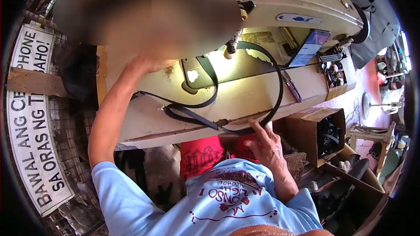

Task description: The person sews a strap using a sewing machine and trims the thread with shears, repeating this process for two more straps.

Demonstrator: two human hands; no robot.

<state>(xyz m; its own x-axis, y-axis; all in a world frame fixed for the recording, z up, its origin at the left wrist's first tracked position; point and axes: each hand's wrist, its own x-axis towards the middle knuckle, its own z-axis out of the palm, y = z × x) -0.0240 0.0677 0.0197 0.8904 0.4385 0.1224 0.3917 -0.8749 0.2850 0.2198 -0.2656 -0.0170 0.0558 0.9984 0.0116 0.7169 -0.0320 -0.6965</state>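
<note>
My left hand (153, 64) rests over the left part of the sewing machine bed; a blurred oval hides its fingers and whatever they hold. A long dark strap (280, 83) loops across the worktable (245, 100) and runs under the machine's lit needle area. At the table's front edge, my right hand (267, 146) has its fingers apart, one fingertip against the strap's lower curve. Metal fittings (162, 108) show on the strap's left part. The pale sewing machine (271, 0) arches across the top.
Scissors (292, 88) lie right of the strap, near a propped phone (309, 48). A tray of small parts (337, 74) sits at the table's right end. Below it stands a cardboard box (306, 126) with dark items. Lettered signs (37, 148) hang on mesh at left.
</note>
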